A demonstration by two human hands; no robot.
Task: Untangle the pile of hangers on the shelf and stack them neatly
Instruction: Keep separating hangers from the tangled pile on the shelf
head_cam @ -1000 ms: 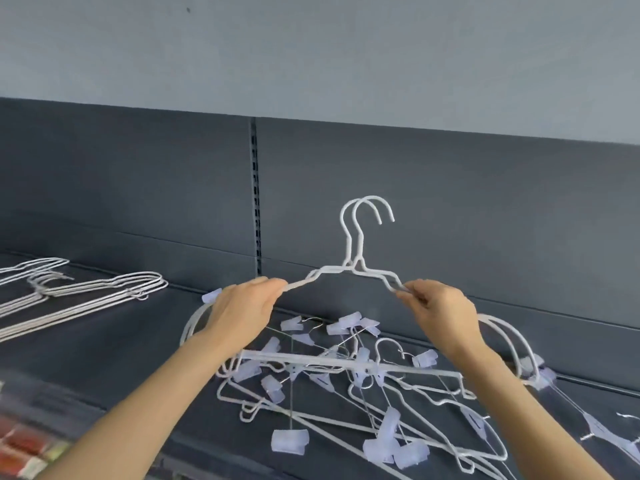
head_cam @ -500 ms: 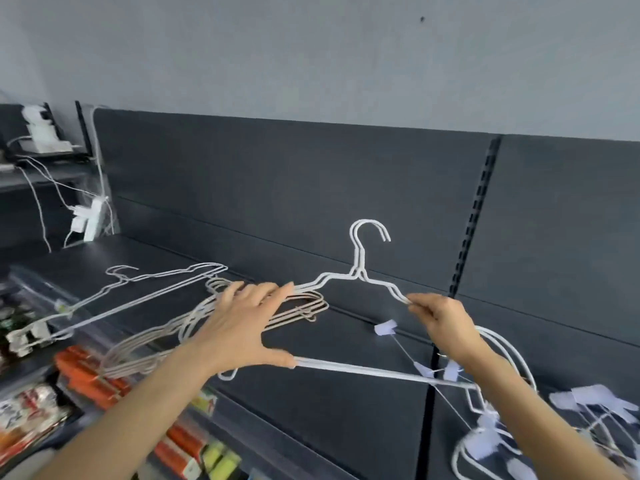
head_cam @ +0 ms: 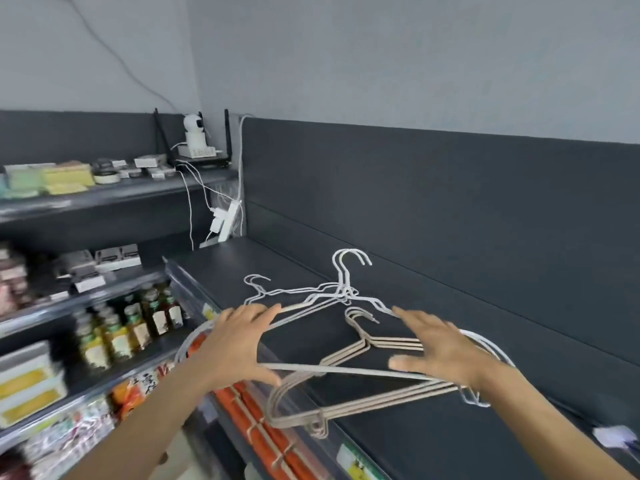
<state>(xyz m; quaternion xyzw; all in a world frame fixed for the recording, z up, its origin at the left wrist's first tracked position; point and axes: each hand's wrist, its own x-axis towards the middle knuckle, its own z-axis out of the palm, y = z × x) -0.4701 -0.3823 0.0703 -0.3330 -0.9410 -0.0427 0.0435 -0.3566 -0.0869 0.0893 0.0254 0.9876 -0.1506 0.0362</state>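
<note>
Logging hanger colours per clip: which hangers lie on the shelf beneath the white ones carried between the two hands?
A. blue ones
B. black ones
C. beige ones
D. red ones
C: a stack of beige hangers lies flat on the shelf, under the white hangers that the left hand and right hand carry with straight, spread fingers.

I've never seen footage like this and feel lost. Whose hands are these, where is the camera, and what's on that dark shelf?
No machine here: a person wears a camera on the head, so this one picture looks forward and down at their own arms. The left hand and right hand, fingers straight, carry a few white wire hangers between them, hooks up. Beneath, on the dark shelf, lies a stack of beige hangers; another white hanger lies further back. Bottles stand on shelves to the left.
</note>
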